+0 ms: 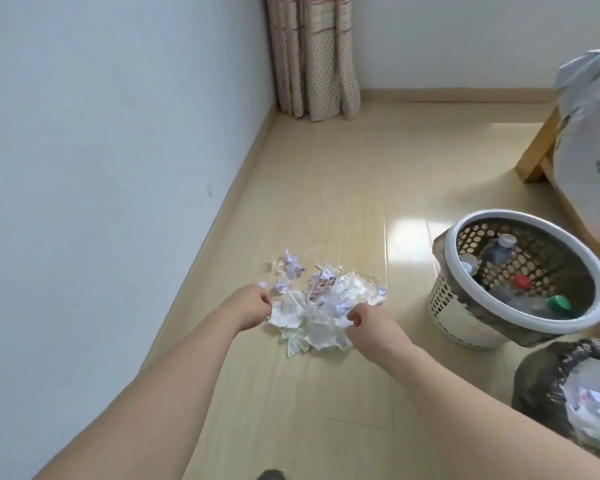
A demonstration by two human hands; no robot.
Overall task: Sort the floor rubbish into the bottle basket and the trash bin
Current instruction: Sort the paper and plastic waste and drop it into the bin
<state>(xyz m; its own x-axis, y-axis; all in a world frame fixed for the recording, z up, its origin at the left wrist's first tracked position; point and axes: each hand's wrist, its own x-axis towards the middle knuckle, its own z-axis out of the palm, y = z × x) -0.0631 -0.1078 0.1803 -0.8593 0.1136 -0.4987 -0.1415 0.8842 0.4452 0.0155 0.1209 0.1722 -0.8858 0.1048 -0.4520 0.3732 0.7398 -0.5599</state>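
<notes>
The floor rubbish, a loose white-and-lilac heap of crumpled paper scraps and clear plastic film (321, 306), lies on the pale wood-look floor (326, 188) near the left wall, well apart from both containers. On the heap's left edge, the left hand (248, 306) has its fingers curled, pinching a white crumpled piece. Across the pile, the right hand (371, 327) does the same on the near right edge, fingers closed on paper. Good gathering here means sweeping both hands inward, bunching the scraps tight so the small lilac bits at the far side don't get left behind. Further right sits the white perforated plastic bottle basket (454, 306), already holding capped bottles; this load looks like paper, so it belongs in the dark-lined trash bin (534, 386) at the lower right.
</notes>
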